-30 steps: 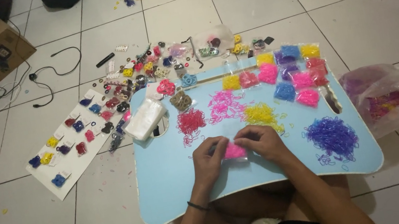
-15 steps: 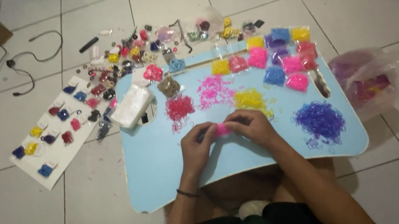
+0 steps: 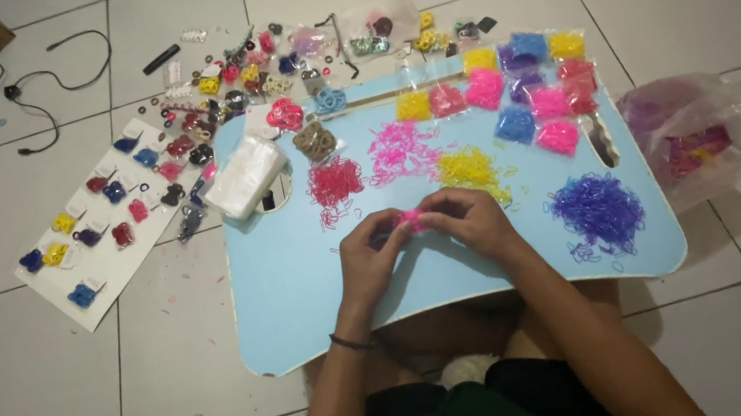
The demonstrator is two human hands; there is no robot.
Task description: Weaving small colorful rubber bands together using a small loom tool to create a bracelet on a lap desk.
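Note:
Over the middle of a light blue lap table (image 3: 304, 291), my left hand (image 3: 369, 257) and my right hand (image 3: 474, 220) meet around a small bunch of pink rubber bands (image 3: 412, 220), which both pinch between the fingertips. Just beyond the hands lie loose heaps of bands: red-pink (image 3: 335, 184), light pink (image 3: 398, 149) and yellow (image 3: 470, 167). A purple heap (image 3: 598, 209) lies to the right of my right hand.
Small bags of coloured bands (image 3: 527, 89) line the table's far right side. A stack of clear bags (image 3: 244, 176) sits at its left. A white card with coloured pieces (image 3: 95, 231) and scattered trinkets lie on the tiled floor. A plastic bag (image 3: 708, 133) rests at the right.
The view has shifted slightly, so the table sits higher in the frame. Both hands stay together on the pink bands over the table's middle.

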